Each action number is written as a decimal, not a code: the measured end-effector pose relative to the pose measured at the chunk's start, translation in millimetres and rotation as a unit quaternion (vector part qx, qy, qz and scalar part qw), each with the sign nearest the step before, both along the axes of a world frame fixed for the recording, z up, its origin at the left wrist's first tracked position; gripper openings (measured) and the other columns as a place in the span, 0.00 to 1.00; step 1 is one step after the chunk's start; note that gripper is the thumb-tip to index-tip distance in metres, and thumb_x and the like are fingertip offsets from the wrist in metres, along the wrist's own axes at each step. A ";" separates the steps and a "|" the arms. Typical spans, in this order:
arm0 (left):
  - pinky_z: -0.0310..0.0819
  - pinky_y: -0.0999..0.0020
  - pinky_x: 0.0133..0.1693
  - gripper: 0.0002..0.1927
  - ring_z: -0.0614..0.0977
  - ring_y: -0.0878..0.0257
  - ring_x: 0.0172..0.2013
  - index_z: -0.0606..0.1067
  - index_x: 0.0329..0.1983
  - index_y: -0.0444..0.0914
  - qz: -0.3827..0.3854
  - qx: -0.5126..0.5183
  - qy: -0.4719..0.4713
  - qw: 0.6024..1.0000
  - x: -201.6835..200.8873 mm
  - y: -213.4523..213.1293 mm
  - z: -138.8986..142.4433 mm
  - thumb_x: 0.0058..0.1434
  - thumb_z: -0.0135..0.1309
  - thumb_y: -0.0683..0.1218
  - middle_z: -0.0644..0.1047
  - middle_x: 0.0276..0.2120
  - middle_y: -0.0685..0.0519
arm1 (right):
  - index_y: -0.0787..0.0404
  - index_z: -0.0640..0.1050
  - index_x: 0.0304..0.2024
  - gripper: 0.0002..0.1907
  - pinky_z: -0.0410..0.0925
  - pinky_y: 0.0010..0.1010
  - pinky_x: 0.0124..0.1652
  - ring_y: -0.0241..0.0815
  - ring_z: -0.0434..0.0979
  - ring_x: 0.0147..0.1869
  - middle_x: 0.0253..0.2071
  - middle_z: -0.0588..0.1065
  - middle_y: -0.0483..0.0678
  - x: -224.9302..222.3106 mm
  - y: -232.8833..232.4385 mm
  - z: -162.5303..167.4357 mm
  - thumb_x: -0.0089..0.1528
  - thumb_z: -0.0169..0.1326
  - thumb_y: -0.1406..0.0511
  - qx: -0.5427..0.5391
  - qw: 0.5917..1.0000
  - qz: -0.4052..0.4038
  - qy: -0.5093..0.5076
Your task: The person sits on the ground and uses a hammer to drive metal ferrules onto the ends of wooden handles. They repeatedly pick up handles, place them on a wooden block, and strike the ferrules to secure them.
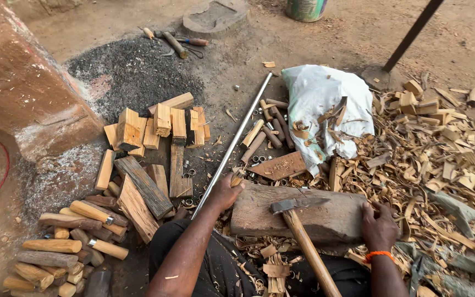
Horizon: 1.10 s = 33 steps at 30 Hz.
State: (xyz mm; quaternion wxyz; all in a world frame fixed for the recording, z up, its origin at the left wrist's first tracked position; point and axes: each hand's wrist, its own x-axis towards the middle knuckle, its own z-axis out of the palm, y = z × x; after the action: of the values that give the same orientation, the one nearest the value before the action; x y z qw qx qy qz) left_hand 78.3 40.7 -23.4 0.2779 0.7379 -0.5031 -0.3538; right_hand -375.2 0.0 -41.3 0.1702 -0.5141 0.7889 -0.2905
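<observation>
Now hammer (303, 231) lies between both hands (227, 193).

An open-air woodworking workshop on bare dirt ground. Wood shavings (441, 159) litter the earth right of the hands, cut billets (155, 129) and carved handles (67, 247) pile left, and a hammer (303, 231) lies between them.

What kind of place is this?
Probably an open-air woodworking spot on bare ground: an adze lies on a chopping block, shavings cover the dirt, and cut billets are stacked nearby.
</observation>
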 end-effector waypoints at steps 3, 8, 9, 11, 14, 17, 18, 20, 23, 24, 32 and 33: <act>0.79 0.56 0.45 0.25 0.84 0.52 0.41 0.74 0.60 0.43 0.026 0.030 0.075 0.996 -1.8 3.2 6.4 0.61 0.58 0.54 0.81 0.43 0.44 | 0.56 0.82 0.54 0.20 0.70 0.42 0.53 0.55 0.81 0.51 0.46 0.82 0.56 3.9 -2.4 -1.9 0.66 0.59 0.53 -0.054 0.998 0.020 0.015; 0.75 0.55 0.51 0.23 0.82 0.56 0.47 0.75 0.59 0.42 0.024 0.000 0.106 0.994 0.2 3.4 8.0 0.63 0.60 0.54 0.80 0.46 0.47 | 0.64 0.81 0.48 0.13 0.72 0.38 0.52 0.50 0.82 0.48 0.44 0.81 0.55 55.3 33.2 57.2 0.63 0.63 0.64 -0.277 0.958 0.069 0.009; 0.75 0.55 0.51 0.23 0.81 0.56 0.47 0.75 0.60 0.44 0.036 0.010 0.108 0.993 0.7 4.2 7.3 0.62 0.59 0.54 0.80 0.47 0.48 | 0.63 0.80 0.48 0.12 0.74 0.36 0.50 0.49 0.82 0.48 0.44 0.80 0.54 72.6 50.3 89.2 0.64 0.64 0.66 -0.319 0.939 0.124 -0.046; 0.75 0.55 0.51 0.24 0.81 0.56 0.47 0.74 0.60 0.45 0.053 0.019 0.104 0.993 3.1 7.0 4.1 0.62 0.60 0.54 0.80 0.47 0.48 | 0.61 0.77 0.45 0.10 0.74 0.34 0.46 0.47 0.81 0.47 0.43 0.79 0.52 104.7 93.7 164.8 0.64 0.64 0.68 -0.393 0.883 0.245 -0.075; 0.76 0.56 0.51 0.20 0.82 0.56 0.47 0.77 0.56 0.42 0.037 -0.036 0.085 0.995 7.2 9.9 3.1 0.62 0.60 0.53 0.81 0.46 0.47 | 0.61 0.71 0.36 0.15 0.69 0.31 0.32 0.42 0.79 0.36 0.36 0.77 0.47 122.2 171.3 275.5 0.59 0.68 0.68 -0.406 0.822 0.396 -0.059; 0.76 0.57 0.50 0.19 0.82 0.56 0.46 0.77 0.55 0.40 0.034 -0.092 0.082 0.992 10.7 7.8 4.1 0.62 0.59 0.50 0.80 0.46 0.47 | 0.60 0.72 0.35 0.14 0.69 0.32 0.32 0.42 0.78 0.35 0.34 0.76 0.48 115.5 219.9 333.9 0.59 0.68 0.67 -0.485 0.729 0.473 -0.097; 0.76 0.57 0.50 0.19 0.83 0.56 0.46 0.76 0.55 0.40 0.049 -0.083 0.088 0.992 11.8 7.2 4.7 0.63 0.59 0.50 0.81 0.46 0.47 | 0.60 0.72 0.35 0.14 0.68 0.32 0.32 0.42 0.78 0.35 0.34 0.76 0.48 110.9 233.3 343.9 0.60 0.68 0.66 -0.521 0.696 0.482 -0.112; 0.76 0.58 0.49 0.18 0.83 0.56 0.44 0.76 0.55 0.40 0.088 -0.070 0.099 0.989 14.9 6.3 6.6 0.64 0.58 0.50 0.81 0.45 0.47 | 0.60 0.73 0.35 0.14 0.68 0.33 0.31 0.43 0.78 0.34 0.33 0.75 0.48 107.7 243.7 351.9 0.60 0.68 0.65 -0.538 0.667 0.501 -0.120; 0.74 0.56 0.47 0.17 0.81 0.56 0.44 0.76 0.54 0.40 0.118 -0.064 0.038 0.990 19.1 7.1 10.3 0.64 0.59 0.50 0.80 0.44 0.48 | 0.59 0.74 0.34 0.13 0.68 0.34 0.30 0.43 0.77 0.33 0.32 0.74 0.48 115.5 248.9 360.8 0.60 0.68 0.64 -0.524 0.662 0.522 -0.121; 0.75 0.57 0.44 0.17 0.81 0.57 0.41 0.76 0.54 0.40 0.136 -0.058 0.057 0.987 19.9 7.7 12.0 0.64 0.58 0.49 0.79 0.43 0.49 | 0.59 0.74 0.34 0.13 0.67 0.34 0.30 0.43 0.77 0.32 0.32 0.74 0.48 121.2 245.4 361.3 0.60 0.68 0.64 -0.503 0.677 0.525 -0.114; 0.74 0.70 0.24 0.20 0.77 0.65 0.29 0.68 0.50 0.35 0.178 -0.161 0.175 0.955 16.7 15.1 49.1 0.65 0.61 0.51 0.74 0.38 0.49 | 0.62 0.79 0.47 0.19 0.71 0.42 0.36 0.52 0.80 0.38 0.37 0.77 0.52 126.6 219.8 241.0 0.57 0.65 0.61 0.003 0.943 0.333 -0.004; 0.75 0.73 0.24 0.20 0.77 0.66 0.29 0.68 0.50 0.36 0.179 -0.166 0.166 0.955 16.8 19.1 54.6 0.66 0.62 0.52 0.74 0.39 0.49 | 0.62 0.79 0.50 0.20 0.72 0.42 0.39 0.52 0.81 0.40 0.39 0.78 0.53 117.4 228.9 213.6 0.57 0.64 0.61 0.023 0.934 0.355 -0.022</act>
State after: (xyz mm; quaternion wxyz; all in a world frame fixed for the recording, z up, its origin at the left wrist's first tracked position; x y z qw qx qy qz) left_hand 95.2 59.8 31.1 0.5351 0.6900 -0.3611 -0.3274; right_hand -257.8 228.9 172.3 0.2910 -0.7503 0.5576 -0.2039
